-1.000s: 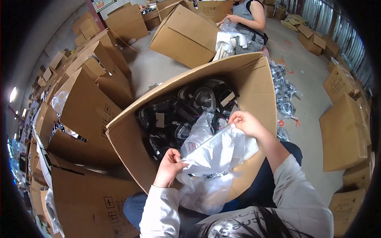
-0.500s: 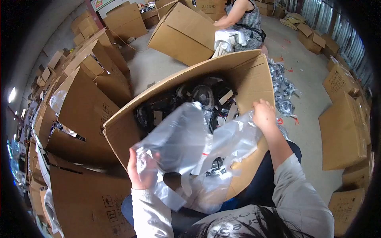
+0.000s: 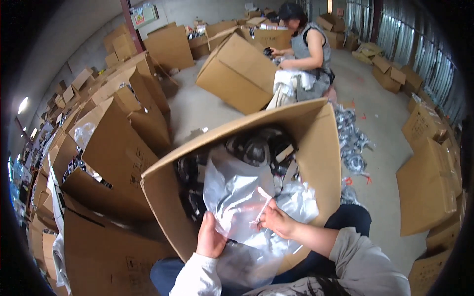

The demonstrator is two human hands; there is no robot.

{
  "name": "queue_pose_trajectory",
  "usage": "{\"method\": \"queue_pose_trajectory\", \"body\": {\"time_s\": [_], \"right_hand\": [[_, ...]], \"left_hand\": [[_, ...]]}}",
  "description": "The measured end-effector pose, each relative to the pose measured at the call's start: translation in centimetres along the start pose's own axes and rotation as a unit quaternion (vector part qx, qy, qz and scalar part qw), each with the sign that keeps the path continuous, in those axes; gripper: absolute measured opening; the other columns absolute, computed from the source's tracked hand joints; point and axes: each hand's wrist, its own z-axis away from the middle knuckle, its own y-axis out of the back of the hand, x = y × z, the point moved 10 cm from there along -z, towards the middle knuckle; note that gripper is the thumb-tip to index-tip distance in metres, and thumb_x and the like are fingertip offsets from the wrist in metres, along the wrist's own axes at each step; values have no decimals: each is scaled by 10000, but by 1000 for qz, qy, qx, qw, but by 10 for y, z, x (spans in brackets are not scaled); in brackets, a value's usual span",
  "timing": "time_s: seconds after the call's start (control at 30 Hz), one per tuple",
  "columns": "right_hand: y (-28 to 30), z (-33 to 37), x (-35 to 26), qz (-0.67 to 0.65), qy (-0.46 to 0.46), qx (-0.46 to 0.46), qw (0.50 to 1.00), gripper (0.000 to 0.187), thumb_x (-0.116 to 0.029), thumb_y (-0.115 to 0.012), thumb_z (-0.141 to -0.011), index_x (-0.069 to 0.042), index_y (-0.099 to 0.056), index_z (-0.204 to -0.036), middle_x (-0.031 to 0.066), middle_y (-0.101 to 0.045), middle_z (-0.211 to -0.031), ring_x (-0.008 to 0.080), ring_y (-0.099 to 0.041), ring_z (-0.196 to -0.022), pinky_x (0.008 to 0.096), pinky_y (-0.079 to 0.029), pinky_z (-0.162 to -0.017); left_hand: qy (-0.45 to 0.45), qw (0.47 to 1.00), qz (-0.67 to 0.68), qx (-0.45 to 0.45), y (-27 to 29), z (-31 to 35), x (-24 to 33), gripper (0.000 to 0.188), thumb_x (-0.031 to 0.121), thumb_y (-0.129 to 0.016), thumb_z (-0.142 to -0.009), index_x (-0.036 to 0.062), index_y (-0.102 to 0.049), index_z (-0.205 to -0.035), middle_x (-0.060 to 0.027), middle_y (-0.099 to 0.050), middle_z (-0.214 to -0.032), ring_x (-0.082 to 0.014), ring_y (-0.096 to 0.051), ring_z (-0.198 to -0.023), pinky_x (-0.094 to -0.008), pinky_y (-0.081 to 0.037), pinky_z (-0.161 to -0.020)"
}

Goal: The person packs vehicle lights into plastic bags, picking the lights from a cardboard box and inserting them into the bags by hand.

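Observation:
A clear plastic bag [image 3: 237, 190] is spread between my hands over the opening of a cardboard box in front of me. My left hand [image 3: 211, 237] grips the bag's near left edge, thumb up, its fingers partly hidden behind the film. With closed fingers my right hand [image 3: 276, 220] pinches the bag's right side, where a whitish folded strip sticks up. Inside the cardboard box [image 3: 321, 133] lie several black rounded items [image 3: 256, 150], whose kind I cannot make out. More crumpled clear plastic [image 3: 298, 200] rests beside my right hand.
A co-worker [image 3: 311, 49] sits beyond, by a tilted carton [image 3: 239, 74]. Bagged items [image 3: 353, 140] lie on the floor at the right. Large cartons [image 3: 116, 153] line the left, and further cartons [image 3: 427, 182] stand along the right wall.
My hands have come closer together; the right moved left and down, the left slightly right and down. The stretched bag is now gathered between them. The view has tilted up, showing more of the co-worker.

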Motion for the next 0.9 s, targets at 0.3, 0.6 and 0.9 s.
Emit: {"method": "queue_pose_trajectory", "body": {"time_s": [0.3, 0.6, 0.9], "right_hand": [[53, 7, -25, 67, -108, 183, 975, 297, -331, -639, -908, -48, -641, -999, 54, -653, -873, 91, -556, -672, 234, -463, -616], [38, -6, -9, 163, -54, 108, 979, 274, -251, -738, -841, 1, -631, -817, 26, -635, -750, 95, -577, -704, 246, -455, -645], [99, 1, -78, 448, 93, 224, 860, 163, -167, -746, -762, -52, -656, -833, 71, -617, -668, 175, -604, -633, 349, -481, -619]], "left_hand": [[-69, 962, -260, 54, 43, -12, -8, 152, 238, -478, -1000, 93, -516, -1031, 20, -540, -859, -83, -473, -710, -231, -406, -653], [-292, 598, -745, -46, -74, 32, -2, 357, 242, -754, -746, 43, -616, -1008, -101, -616, -1031, -270, -531, -1000, -391, -369, -843], [-170, 858, -463, 144, 20, 7, 36, 128, 95, -625, -874, 24, -599, -769, 4, -548, -647, -91, -509, -627, -250, -413, -584]]}}
